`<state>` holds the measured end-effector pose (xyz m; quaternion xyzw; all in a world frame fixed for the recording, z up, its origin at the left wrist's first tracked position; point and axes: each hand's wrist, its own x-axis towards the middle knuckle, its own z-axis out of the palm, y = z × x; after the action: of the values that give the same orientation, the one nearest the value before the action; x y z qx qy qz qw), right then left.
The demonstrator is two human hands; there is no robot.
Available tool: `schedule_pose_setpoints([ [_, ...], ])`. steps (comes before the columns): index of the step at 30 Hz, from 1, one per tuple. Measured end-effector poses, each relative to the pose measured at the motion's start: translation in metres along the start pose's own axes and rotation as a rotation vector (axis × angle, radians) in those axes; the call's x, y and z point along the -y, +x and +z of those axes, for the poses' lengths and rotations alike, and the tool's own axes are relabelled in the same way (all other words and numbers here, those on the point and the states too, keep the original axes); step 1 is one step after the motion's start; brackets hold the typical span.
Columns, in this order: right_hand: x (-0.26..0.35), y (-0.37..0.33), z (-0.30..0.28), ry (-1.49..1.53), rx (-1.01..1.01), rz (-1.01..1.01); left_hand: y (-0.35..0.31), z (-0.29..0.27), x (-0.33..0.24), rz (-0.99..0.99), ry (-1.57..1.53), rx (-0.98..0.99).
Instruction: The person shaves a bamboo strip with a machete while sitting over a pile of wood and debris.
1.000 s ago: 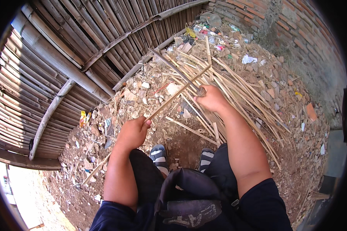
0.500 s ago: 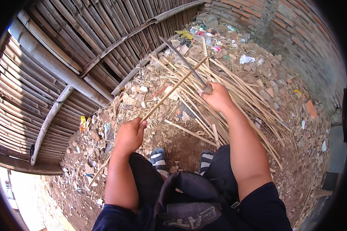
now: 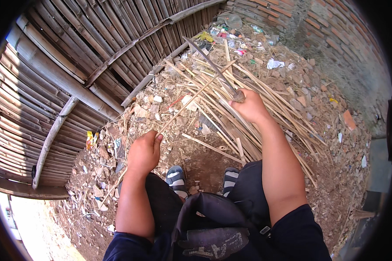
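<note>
Fingers on the left hand (image 3: 143,152) are wrapped round a thin tan bamboo strip (image 3: 188,105) slanting far right; right hand (image 3: 250,105) is clamped on a long dark metal blade (image 3: 214,67), above pale split-bamboo sticks (image 3: 239,126).

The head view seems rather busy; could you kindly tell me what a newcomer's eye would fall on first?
First, the long blade in the right hand, slanting up and leftward, crossing in view the thin strip held by the left hand. Next, the heap of pale strips spread over rubble behind the right hand. Then the slatted wall filling the upper left.
</note>
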<state>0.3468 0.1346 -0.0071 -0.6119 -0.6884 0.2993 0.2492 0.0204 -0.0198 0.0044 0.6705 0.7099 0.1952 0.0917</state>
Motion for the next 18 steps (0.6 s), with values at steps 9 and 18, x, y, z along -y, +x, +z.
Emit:
schedule_pose_setpoints([
  [9,0.035,-0.017,0.011,-0.239,0.079,-0.220,0.001,0.001,0.001,-0.034,-0.038,-0.139],
  [18,0.038,-0.023,0.017,-0.180,0.055,-0.204,0.007,0.001,-0.007,-0.066,-0.098,-0.113],
])
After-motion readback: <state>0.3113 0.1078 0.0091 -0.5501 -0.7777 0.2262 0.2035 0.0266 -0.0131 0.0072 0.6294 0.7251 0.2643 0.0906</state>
